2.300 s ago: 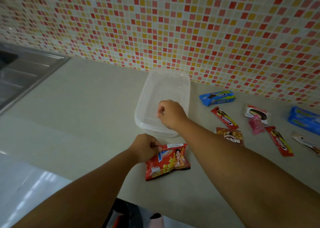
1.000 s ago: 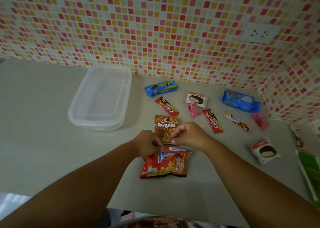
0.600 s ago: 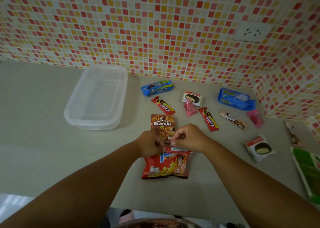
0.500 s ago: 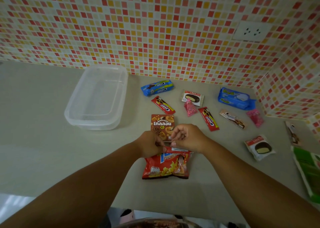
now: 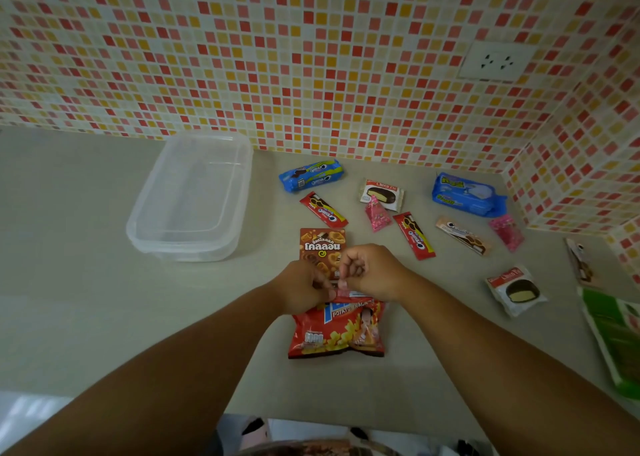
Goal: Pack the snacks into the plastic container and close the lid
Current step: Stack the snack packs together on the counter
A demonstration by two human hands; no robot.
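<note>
— What are we gripping?
— Our left hand [image 5: 301, 287] and right hand [image 5: 372, 270] are both pinching the top edge of the red chip bag [image 5: 337, 331], near the counter's [image 5: 86, 317] front edge.
— And the container [image 5: 188, 199]?
— It's sitting empty by the back wall.

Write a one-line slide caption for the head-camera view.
Both hands, left and right, pinch the top edge of a red chip bag beside an empty plastic container.

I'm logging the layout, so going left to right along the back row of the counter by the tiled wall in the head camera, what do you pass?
plastic container → blue Oreo pack → Choco Pie → large blue cookie pack
</note>
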